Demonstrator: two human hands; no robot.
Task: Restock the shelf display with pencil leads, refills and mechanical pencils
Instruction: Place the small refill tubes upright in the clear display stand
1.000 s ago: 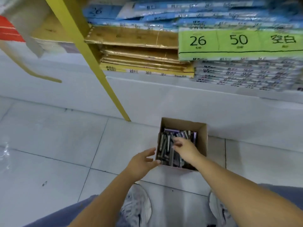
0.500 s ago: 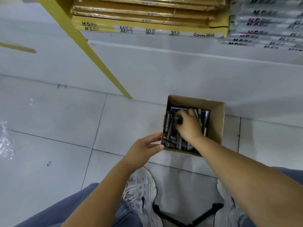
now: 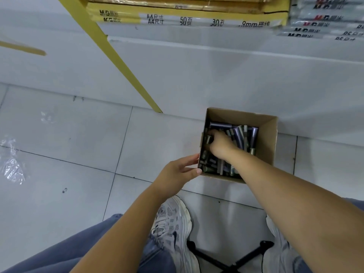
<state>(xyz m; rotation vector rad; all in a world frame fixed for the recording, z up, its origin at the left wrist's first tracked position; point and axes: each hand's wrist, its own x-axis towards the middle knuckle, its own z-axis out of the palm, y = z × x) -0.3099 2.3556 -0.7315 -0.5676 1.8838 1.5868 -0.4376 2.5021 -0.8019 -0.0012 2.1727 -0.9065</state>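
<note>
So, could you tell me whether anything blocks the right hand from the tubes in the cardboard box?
Nothing visible does: the cardboard box is open-topped and the right hand is among the tubes; the left hand touches its outer wall.

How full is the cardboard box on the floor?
Partly full: the cardboard box holds a loose heap of small tubes, with bare inner walls above them.

— How is the light?
— Even, cool and fairly bright, coming from overhead. The floor tiles (image 3: 59,134) carry a soft pale sheen.
— Any shadows?
— Only faint ones. The cardboard box (image 3: 269,138) is darker inside, so the tubes (image 3: 238,133) look dim.
— Is it sharp?
— Mostly in the middle. The printed labels (image 3: 185,20) along the top are doubled and smeared, and the yellow post (image 3: 126,73) slants with the wide-angle stretch.
</note>
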